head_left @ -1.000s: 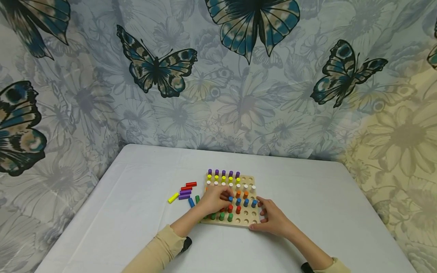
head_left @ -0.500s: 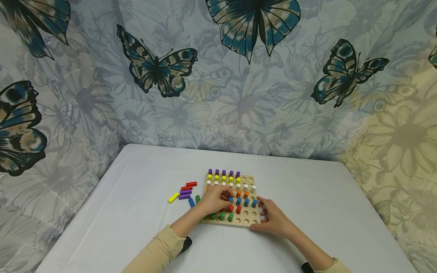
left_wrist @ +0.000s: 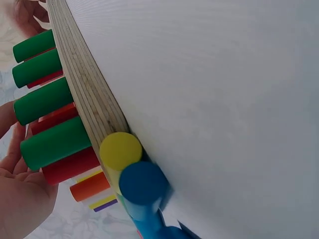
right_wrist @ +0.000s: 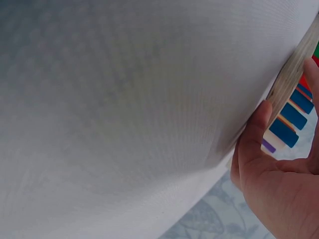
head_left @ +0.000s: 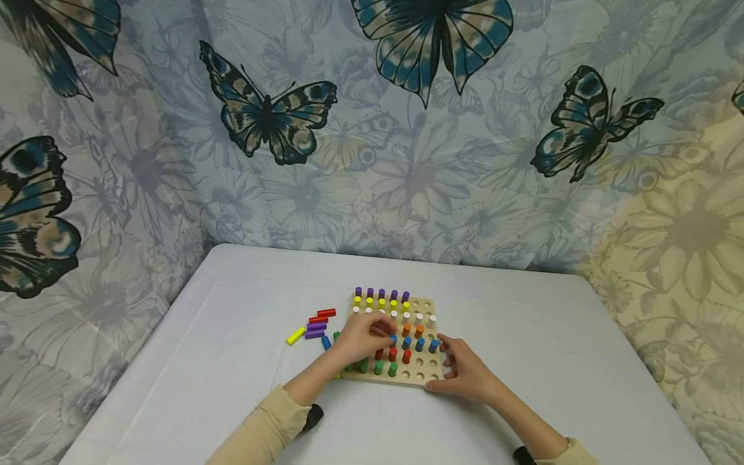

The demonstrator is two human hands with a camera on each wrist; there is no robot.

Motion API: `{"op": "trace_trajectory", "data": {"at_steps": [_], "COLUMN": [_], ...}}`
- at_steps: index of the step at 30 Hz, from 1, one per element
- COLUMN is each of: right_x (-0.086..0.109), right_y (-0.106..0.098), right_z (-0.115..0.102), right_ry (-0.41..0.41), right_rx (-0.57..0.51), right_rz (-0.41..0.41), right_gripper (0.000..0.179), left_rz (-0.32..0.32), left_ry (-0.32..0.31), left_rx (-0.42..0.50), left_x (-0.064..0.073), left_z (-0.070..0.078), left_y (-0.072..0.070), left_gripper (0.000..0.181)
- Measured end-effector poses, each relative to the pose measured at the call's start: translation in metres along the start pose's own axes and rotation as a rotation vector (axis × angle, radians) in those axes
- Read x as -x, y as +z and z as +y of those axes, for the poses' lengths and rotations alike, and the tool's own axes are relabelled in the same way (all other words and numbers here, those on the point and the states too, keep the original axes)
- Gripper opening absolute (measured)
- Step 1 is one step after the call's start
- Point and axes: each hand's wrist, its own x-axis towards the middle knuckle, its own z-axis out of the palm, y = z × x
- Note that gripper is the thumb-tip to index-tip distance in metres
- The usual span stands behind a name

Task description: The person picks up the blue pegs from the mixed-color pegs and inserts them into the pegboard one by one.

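Observation:
A wooden pegboard (head_left: 401, 382) stands on the white table, with rows of purple, yellow, white, orange, blue, red and green pegs upright in its holes. My left hand (head_left: 357, 337) hovers over its left half, fingers loosely bent beside a blue peg (head_left: 393, 340); no peg shows between them. In the left wrist view, that hand (left_wrist: 25, 204) is partly behind the green pegs (left_wrist: 55, 142). At the board's near right corner, my right hand (head_left: 465, 371) grips the edge, thumb at the front and fingers along the side. The right wrist view shows its fingers against the wooden edge (right_wrist: 286, 82).
Loose pegs lie left of the board: two red ones (head_left: 322, 316), two purple ones (head_left: 316, 330), a yellow one (head_left: 295, 336) and a blue one (head_left: 326, 343). A green peg (head_left: 336, 336) lies partly behind my left hand. Patterned cloth (head_left: 372, 194) hangs behind the table.
My left hand has lifted slightly and drawn back to the left from the blue peg, which stays in the board. The right hand keeps its place.

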Motion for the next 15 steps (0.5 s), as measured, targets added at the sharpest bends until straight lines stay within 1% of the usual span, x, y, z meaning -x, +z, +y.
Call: {"op": "trace_trajectory", "data": {"at_steps": [3,7,12,15], "right_x": [0.000,-0.001,-0.001,-0.001], "right_y": [0.000,0.000,0.000,0.001], "right_z": [0.000,-0.001,0.000,0.002], "right_ry": [0.004,0.003,0.008,0.017], "right_rx": [-0.006,-0.011,-0.009,-0.009], "right_rz": [0.000,0.003,0.001,0.003], "right_gripper": [0.099,0.098,0.099,0.100], "left_rz": [0.019,0.042,0.068,0.081], "left_ry": [-0.008,-0.052,-0.082,-0.092], "left_rx": [0.025,0.063,0.141,0.211], "left_x": [0.002,0.005,0.008,0.010], "left_z": [0.000,-0.001,-0.004,-0.005], "left_y": [-0.002,-0.006,-0.011,-0.014], "left_gripper": [0.016,0.016,0.018,0.020]}}
